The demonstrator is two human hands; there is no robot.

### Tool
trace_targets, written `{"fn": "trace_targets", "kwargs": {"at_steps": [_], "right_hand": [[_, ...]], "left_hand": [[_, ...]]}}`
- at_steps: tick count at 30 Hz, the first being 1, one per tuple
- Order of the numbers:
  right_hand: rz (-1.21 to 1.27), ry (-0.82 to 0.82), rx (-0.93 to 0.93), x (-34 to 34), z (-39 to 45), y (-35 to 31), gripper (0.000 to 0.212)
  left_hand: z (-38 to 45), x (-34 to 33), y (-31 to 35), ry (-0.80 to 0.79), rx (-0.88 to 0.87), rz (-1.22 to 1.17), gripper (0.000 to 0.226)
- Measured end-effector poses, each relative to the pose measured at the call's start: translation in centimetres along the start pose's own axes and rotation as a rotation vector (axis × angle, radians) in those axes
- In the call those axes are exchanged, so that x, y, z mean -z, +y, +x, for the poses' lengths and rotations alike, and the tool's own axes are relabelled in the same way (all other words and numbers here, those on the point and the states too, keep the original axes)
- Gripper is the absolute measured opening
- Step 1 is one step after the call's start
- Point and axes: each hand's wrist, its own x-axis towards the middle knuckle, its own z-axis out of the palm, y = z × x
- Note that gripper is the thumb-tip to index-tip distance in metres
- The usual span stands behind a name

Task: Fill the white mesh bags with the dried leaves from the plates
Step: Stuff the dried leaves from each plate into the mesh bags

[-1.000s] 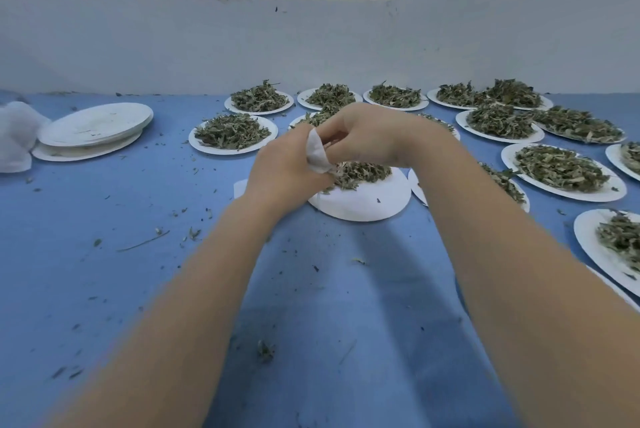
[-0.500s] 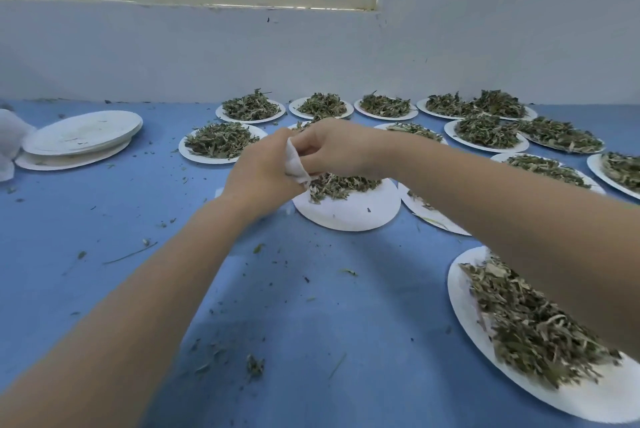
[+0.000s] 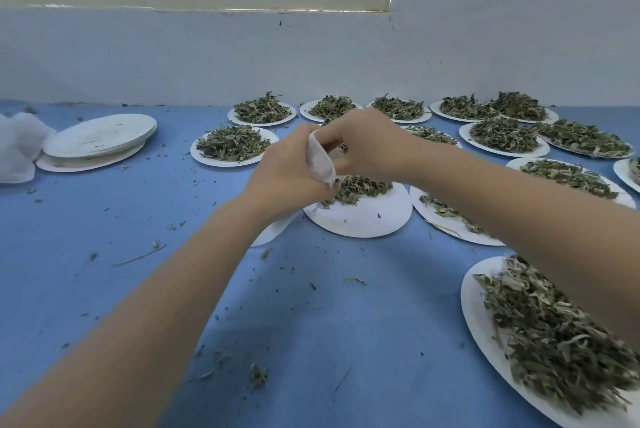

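Blue tablecloth (image 3: 86, 289); pale wall (image 3: 311, 57), perhaps plastered.

Stacked plates (image 3: 100, 136) lie far left, leaf-filled plates (image 3: 235, 147) behind and right, perhaps bags (image 3: 17, 147) beside the stack.

- Single view: one wide-angle camera worn on the person's head; no second view, so no shared region.
- Direction: faces forward and down across the blue tabletop (image 3: 104, 289) toward the white wall (image 3: 485, 46) at its far edge.
- Proximity: close range. Both forearms enter from the bottom corners and converge near frame centre, where the left hand (image 3: 287, 174) and right hand (image 3: 367, 143) meet.
- Coverage: the stack of empty plates (image 3: 100, 136) sits at the left edge; the nearest plate of leaves (image 3: 485, 330) is cut by the lower right corner.
- Distortion: straight edges bow toward the borders.
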Motion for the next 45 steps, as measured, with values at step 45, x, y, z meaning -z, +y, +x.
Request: {"fn": "trace_targets", "kwargs": {"at_steps": [45], "right_hand": [[0.133,0.07,-0.102,1.3,-2.3,3.4,0.013]], "left_hand": [[0.4,-0.8,-2.2,-0.002,-0.064,0.315,0.055]]}}
